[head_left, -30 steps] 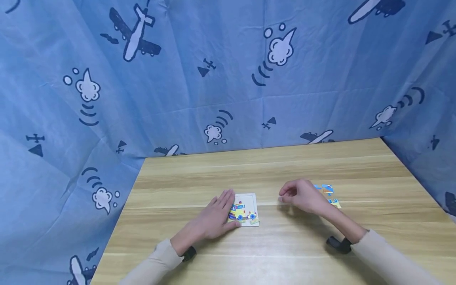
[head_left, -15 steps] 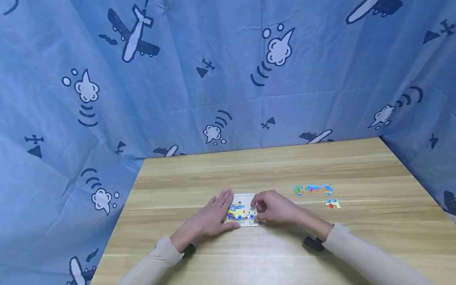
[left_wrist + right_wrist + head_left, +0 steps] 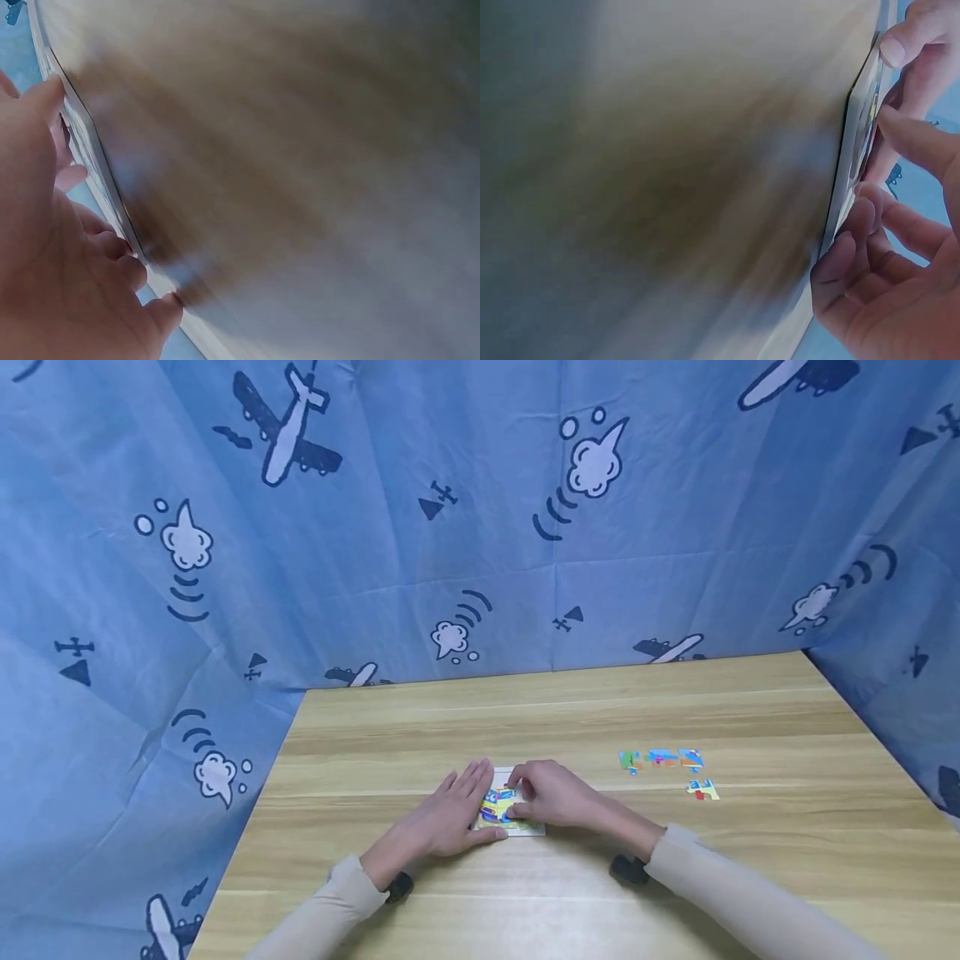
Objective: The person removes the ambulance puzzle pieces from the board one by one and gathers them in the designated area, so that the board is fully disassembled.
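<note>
Puzzle tray (image 3: 502, 774), vehicle pieces (image 3: 496, 806) apparently inside

Multicoloured puzzle pieces (image 3: 663, 757), tan wood-grained table (image 3: 450, 722), blue plane-patterned cloth (image 3: 495, 547)

Left hand (image 3: 448, 822) flat; right hand (image 3: 557, 795) bent-fingered.

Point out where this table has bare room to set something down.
The table is bare left of the left hand, between the curtain and the puzzle board, and right of the loose puzzle pieces. Crowded: the puzzle board, partly under that hand and the right hand.
</note>
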{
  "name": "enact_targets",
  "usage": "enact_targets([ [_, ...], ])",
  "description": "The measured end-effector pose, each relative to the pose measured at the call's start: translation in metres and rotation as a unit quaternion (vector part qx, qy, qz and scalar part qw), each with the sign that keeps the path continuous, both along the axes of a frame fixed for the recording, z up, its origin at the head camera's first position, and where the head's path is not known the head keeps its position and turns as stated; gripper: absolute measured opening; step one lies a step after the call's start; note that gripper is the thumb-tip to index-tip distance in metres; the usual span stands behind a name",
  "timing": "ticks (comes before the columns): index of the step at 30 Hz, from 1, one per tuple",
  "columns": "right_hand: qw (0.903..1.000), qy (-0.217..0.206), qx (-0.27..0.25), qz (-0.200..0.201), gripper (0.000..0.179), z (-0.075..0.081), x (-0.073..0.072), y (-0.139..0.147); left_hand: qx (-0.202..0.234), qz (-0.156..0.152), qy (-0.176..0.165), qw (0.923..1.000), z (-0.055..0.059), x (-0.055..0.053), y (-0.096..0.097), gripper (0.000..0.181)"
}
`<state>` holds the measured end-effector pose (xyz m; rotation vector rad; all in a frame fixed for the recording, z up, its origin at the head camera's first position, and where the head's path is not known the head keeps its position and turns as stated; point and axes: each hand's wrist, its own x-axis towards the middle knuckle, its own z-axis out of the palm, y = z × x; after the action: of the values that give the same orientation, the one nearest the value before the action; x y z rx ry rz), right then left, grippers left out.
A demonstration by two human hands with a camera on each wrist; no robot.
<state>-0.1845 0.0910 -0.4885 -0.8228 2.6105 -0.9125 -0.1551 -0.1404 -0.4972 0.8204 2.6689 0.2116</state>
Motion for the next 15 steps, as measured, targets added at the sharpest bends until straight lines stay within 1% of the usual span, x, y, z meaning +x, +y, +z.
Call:
enact_targets([
  [4,0.9997,0.006,0.010,-0.021,0.028,0.0006,-0.0024,-0.0067,0.002,0.002,-0.001,1.0000,-0.0004,0.0004,-0.0003,0.099],
  [7,0.9992,0.006,0.020,-0.033,0.028,0.0008,-0.0040,-0.0096,0.000,0.001,0.002,1.0000,-0.0015,0.0003,-0.0007,0.099],
  [12,0.9993,0.013,0.023,-0.025,0.025,0.0004,-0.0060,-0.0104,-0.017,-0.010,0.009,0.9998,-0.0013,0.0011,-0.0001,0.094],
  [15,0.9994,0.020,0.021,-0.018,0.024,-0.0004,-0.0068,-0.0103,-0.035,-0.016,0.013,0.9992,0.0000,0.0029,0.0018,0.092],
])
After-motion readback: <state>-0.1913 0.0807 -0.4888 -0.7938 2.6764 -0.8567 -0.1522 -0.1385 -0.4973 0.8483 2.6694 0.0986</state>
